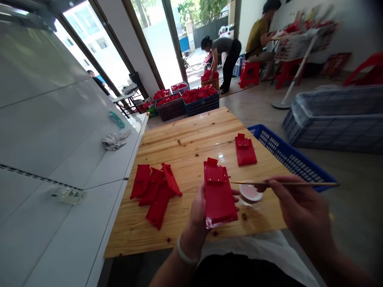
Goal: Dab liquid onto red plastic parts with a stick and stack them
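My left hand (199, 209) is closed round a flat red plastic part (220, 199), tilted up above the table's near side. A raised block with small pale dots crosses its upper half. In my right hand (302, 203) is a thin wooden stick (314, 184), pinched between thumb and fingers; its tip points left, close to the part's right edge. Below the stick stands a small round white dish (250, 192), its contents hard to make out. Another red part (245, 150) lies alone at the table's right. Several more red pieces (157, 191) are heaped at the left.
The wooden table (185, 135) borders a white panelled surface (98, 191) holding a crumpled cloth (116, 139). A blue basket (287, 153) stands right of the table. Crates of red parts (200, 99) sit by the doors, where a person (226, 50) bends over. Another person (260, 36) sits farther right.
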A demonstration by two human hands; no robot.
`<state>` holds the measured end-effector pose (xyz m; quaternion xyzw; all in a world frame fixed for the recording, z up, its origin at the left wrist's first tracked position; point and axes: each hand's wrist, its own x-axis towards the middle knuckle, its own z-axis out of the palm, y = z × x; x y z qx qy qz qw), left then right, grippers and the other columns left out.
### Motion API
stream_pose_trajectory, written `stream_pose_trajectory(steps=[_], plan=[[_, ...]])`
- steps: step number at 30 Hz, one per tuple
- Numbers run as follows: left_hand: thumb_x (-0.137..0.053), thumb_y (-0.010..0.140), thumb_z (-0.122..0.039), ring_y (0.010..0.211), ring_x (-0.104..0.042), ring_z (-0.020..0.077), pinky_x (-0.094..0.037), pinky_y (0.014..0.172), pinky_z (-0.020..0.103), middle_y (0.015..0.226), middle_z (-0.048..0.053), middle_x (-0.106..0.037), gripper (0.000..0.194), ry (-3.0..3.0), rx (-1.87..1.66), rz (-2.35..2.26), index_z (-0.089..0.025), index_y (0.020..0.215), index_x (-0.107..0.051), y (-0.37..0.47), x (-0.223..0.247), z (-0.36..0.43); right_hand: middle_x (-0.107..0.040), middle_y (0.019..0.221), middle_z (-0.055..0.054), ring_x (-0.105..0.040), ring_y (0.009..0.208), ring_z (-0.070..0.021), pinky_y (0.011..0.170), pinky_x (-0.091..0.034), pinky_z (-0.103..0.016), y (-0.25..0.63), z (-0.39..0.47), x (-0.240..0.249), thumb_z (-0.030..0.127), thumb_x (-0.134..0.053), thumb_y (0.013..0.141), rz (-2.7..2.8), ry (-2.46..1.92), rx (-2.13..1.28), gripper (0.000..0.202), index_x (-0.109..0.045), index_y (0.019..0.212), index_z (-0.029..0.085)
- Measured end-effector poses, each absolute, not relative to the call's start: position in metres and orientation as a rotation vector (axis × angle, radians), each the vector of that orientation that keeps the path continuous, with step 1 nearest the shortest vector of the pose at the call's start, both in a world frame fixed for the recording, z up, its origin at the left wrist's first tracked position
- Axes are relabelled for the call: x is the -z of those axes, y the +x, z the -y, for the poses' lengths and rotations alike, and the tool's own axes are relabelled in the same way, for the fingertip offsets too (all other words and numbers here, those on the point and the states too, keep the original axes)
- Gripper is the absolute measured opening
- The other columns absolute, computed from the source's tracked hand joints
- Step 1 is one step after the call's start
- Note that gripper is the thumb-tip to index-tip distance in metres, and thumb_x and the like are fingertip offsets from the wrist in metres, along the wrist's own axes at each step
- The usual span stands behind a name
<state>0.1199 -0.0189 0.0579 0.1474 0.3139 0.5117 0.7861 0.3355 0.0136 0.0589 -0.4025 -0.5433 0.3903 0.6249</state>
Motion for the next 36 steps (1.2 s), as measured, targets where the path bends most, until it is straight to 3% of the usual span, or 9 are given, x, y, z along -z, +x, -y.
stream_pose_trajectory(steps=[5,10,19,25,32,36], plan=[[-0.020,0.107,-0.060,0.085,-0.074,0.0254,-0.061,0.074,0.033,0.107,0.019,-0.081,0.082,0.315,-1.078,-0.761,-0.011,0.101,-0.085,0.130,-0.077,0.029,-0.082,0.090,-0.001,-0.080,0.079,-0.0189,0.069,-0.066,-0.026,0.315,-0.005,-0.070,0.033,-0.077,0.097,1.340,-0.881,-0.946,0.008,-0.077,0.103,0.028],[-0.012,0.107,-0.055,0.079,-0.072,0.0242,-0.060,0.073,0.033,0.104,0.018,-0.081,0.086,0.283,-1.073,-0.792,-0.010,0.096,-0.085,0.133,-0.090,0.033,-0.082,0.095,-0.002,-0.080,0.082,-0.0182,0.072,-0.065,-0.025,0.314,-0.003,-0.064,0.032,-0.075,0.099,1.387,-0.893,-0.928,0.009,-0.076,0.106,0.027],[-0.014,0.108,-0.054,0.083,-0.074,0.0273,-0.061,0.070,0.035,0.109,0.021,-0.080,0.084,0.290,-1.099,-0.757,-0.008,0.101,-0.083,0.134,-0.087,0.035,-0.082,0.097,-0.002,-0.080,0.078,-0.0194,0.074,-0.067,-0.029,0.315,0.003,-0.063,0.033,-0.075,0.099,1.391,-0.883,-0.946,0.010,-0.077,0.107,0.027],[-0.009,0.109,-0.053,0.081,-0.074,0.0266,-0.062,0.073,0.038,0.106,0.024,-0.080,0.088,0.244,-1.103,-0.694,-0.001,0.104,-0.080,0.136,-0.084,0.037,-0.081,0.096,0.000,-0.080,0.082,-0.0155,0.080,-0.065,-0.023,0.316,0.007,-0.067,0.027,-0.075,0.099,1.397,-0.881,-0.854,0.008,-0.078,0.106,0.028],[-0.023,0.107,-0.060,0.085,-0.072,0.0267,-0.060,0.078,0.038,0.107,0.023,-0.080,0.081,0.259,-1.115,-0.751,-0.003,0.102,-0.081,0.138,-0.082,0.039,-0.079,0.099,0.000,-0.080,0.083,-0.0159,0.080,-0.066,-0.025,0.315,0.010,-0.072,0.022,-0.071,0.100,1.458,-0.823,-0.820,0.012,-0.076,0.110,0.027],[-0.018,0.107,-0.064,0.088,-0.072,0.0266,-0.059,0.081,0.036,0.108,0.021,-0.080,0.086,0.294,-1.093,-0.895,-0.007,0.097,-0.082,0.141,-0.084,0.041,-0.079,0.105,-0.002,-0.079,0.092,-0.0190,0.085,-0.064,-0.030,0.319,0.010,-0.076,0.017,-0.067,0.101,1.698,-0.771,-0.681,0.018,-0.073,0.114,0.028]])
